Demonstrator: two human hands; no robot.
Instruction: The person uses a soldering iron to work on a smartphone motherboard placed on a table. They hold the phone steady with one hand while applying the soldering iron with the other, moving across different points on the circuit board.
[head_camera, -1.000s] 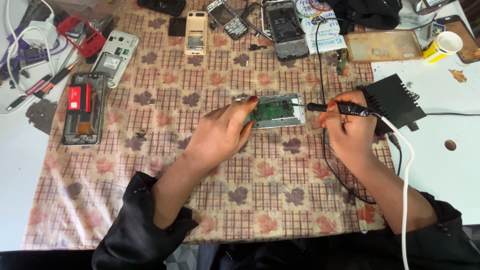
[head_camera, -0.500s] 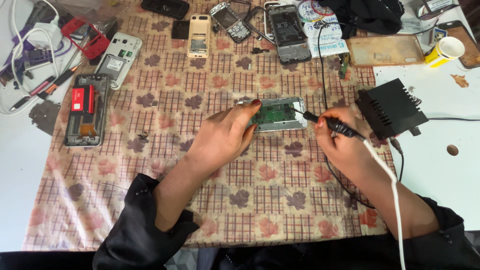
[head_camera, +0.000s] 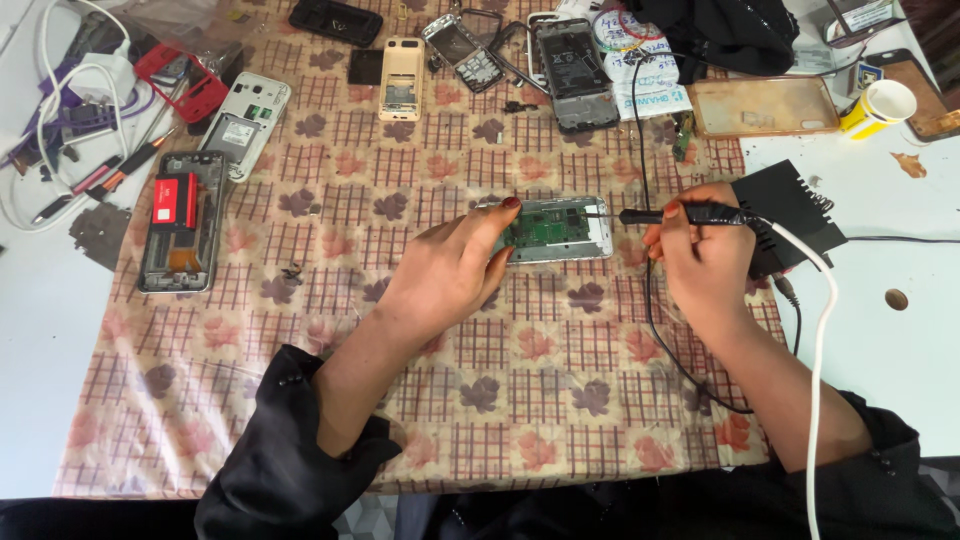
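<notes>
An opened phone with a bare green circuit board (head_camera: 556, 229) lies on the patterned cloth (head_camera: 420, 400) at mid-table. My left hand (head_camera: 448, 270) presses on its left end, fingers curled over the edge. My right hand (head_camera: 700, 255) grips a black soldering iron (head_camera: 680, 214) held level, its thin tip reaching left onto the board's right end. A white cable (head_camera: 815, 330) runs from the iron down past my right wrist.
A black box-shaped unit (head_camera: 800, 215) sits just right of my right hand. Several dismantled phones lie along the far edge and at left, one with a red battery (head_camera: 180, 225). A yellow-and-white cup (head_camera: 878, 106) stands at far right; white cables (head_camera: 60, 120) at far left.
My right hand has shifted the soldering iron slightly, its tip now level against the board's right end. My left hand stays on the phone.
</notes>
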